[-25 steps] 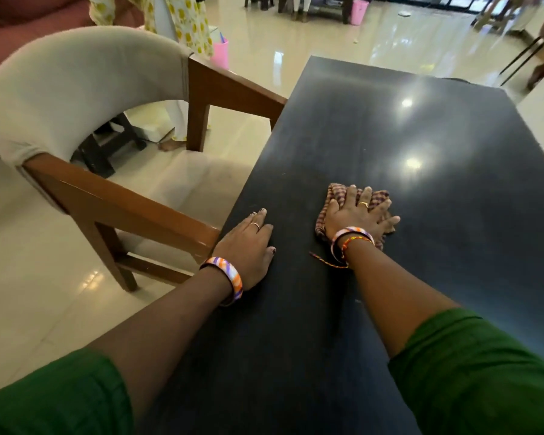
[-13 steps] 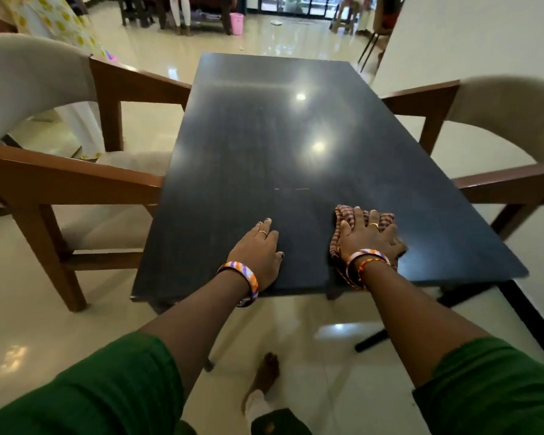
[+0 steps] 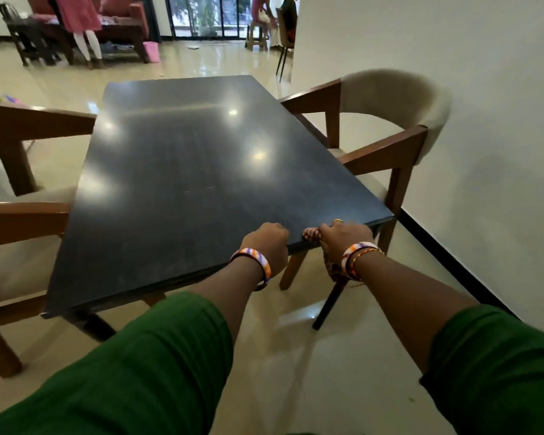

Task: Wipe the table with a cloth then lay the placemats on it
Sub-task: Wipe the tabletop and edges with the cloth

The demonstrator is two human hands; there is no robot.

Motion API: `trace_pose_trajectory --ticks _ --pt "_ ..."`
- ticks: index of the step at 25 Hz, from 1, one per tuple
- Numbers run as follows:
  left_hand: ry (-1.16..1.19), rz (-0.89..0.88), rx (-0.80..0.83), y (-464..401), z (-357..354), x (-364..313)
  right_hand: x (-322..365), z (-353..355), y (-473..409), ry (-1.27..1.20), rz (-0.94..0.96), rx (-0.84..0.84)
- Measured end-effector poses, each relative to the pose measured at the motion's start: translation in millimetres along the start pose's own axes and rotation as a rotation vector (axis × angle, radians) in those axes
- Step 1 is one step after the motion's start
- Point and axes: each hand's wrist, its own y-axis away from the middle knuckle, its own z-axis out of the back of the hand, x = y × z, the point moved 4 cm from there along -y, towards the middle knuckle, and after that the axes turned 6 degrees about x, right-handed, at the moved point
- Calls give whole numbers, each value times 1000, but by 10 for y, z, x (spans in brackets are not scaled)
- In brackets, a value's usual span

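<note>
Taking the dark table [image 3: 201, 171] as my landmark: at its near edge my left hand [image 3: 269, 243] rests with fingers curled over the tabletop, holding nothing I can see. Just right of it, on that same edge, my right hand [image 3: 346, 235] bunches the checked cloth [image 3: 311, 235]; a tail of it hangs below the edge, under the wrist.

I judge the risk is the cloth slipping off the edge to the floor, since most of it sits past the rim. A wipe with it wadded this tight could also miss strips of the surface.

The tabletop is glossy, with ceiling lights mirrored in it and faint streaks. No placemats show anywhere. A wooden armchair [image 3: 19, 189] stands at the table's left side, another armchair [image 3: 390, 120] at its right against a pale wall. Beyond the far end, shiny tiles run to people and furniture by the windows.
</note>
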Motion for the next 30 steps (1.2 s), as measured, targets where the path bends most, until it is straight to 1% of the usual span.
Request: trace_pose_trajectory --ticks 2,4,6,9,12,17,21,25,28,30 --pt "-24 -83 -16 -255 16 -462 -432 -85 109 58 45 24" --pt "-29 -173 -13 -551 -56 -1081 -1039 -226 260 79 33 44" --pt "-44 -270 30 -819 -189 -1787 -1717 -392 423 99 -33 62" --pt "-65 -416 86 -1150 -395 -2776 -2619 -627 662 96 -127 139" --pt "-45 -481 127 -1442 -491 -3423 -3256 -789 794 115 -179 195" --pt "-61 -544 213 -1991 -716 -4237 -4124 -1078 854 64 -257 222" --pt "-106 -597 243 -2594 -937 -4704 -4769 -1309 645 57 -299 234" --pt "-149 -607 266 -3512 -981 -5136 -5616 -1482 77 13 -332 237" --pt "-139 -562 274 -4283 -860 -5359 -6164 -1495 -510 -18 -307 270" --pt "-124 -533 274 -4841 -750 -5483 -6512 -1480 -975 -36 -300 258"
